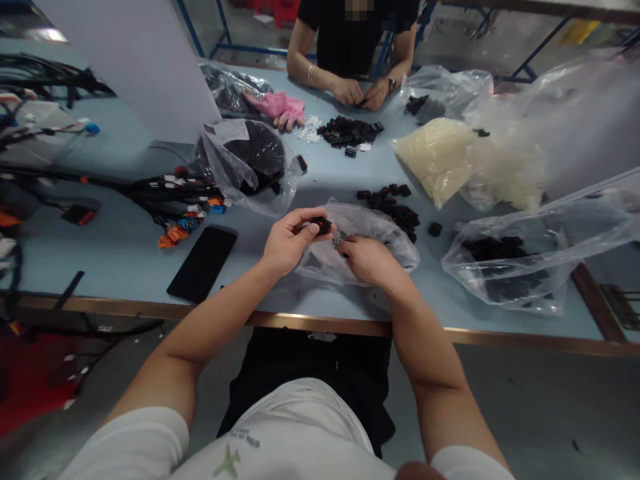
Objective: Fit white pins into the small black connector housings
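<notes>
Between the thumb and fingers of my left hand (293,240) is a small black connector housing (321,225). My right hand (367,257) reaches down onto a clear plastic bag (400,250) lying in front of me. Its fingertips are bent together at small whitish pieces (338,237) on the bag; whether they pinch one is hidden. Just beyond the bag lies a heap of black connector housings (400,212), with a single black housing (435,229) off to its right.
A black phone (203,263) and wire harnesses (175,190) lie to the left. Bags of black parts (250,157) (520,267) flank me. A bag of cream-coloured pieces (437,160) stands back right. Across the table a co-worker's hands (363,93) handle a small black part behind another pile (350,132).
</notes>
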`<state>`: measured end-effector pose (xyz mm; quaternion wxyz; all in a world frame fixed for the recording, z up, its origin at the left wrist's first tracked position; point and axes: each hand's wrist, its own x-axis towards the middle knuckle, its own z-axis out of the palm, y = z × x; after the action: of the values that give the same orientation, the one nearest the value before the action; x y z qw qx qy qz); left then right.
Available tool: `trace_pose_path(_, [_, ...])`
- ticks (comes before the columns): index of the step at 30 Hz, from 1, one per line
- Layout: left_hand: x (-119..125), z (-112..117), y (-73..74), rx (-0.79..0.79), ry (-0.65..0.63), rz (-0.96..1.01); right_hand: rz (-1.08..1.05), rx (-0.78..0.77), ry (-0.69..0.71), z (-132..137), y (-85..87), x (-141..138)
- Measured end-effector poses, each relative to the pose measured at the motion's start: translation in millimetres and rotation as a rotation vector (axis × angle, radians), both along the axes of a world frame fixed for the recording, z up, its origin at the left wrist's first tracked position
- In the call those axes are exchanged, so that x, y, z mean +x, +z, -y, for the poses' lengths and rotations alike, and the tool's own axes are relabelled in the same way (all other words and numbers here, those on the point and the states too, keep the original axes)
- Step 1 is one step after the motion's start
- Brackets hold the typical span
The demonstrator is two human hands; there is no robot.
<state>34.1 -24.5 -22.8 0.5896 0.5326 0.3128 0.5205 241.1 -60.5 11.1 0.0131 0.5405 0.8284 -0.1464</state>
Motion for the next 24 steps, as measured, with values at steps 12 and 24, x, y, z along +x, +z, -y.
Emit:
trace_pose_path(12, [-2,4,1.3,-0.045,-0.029,-0.029,-0.341,0.134,-0.188,-5,-9.0,14])
trace_pose_path(24, [2,11,-5.0,0.009,0.024,-0.181,-0.874,0.504,-0.074,14,-1.8,-6])
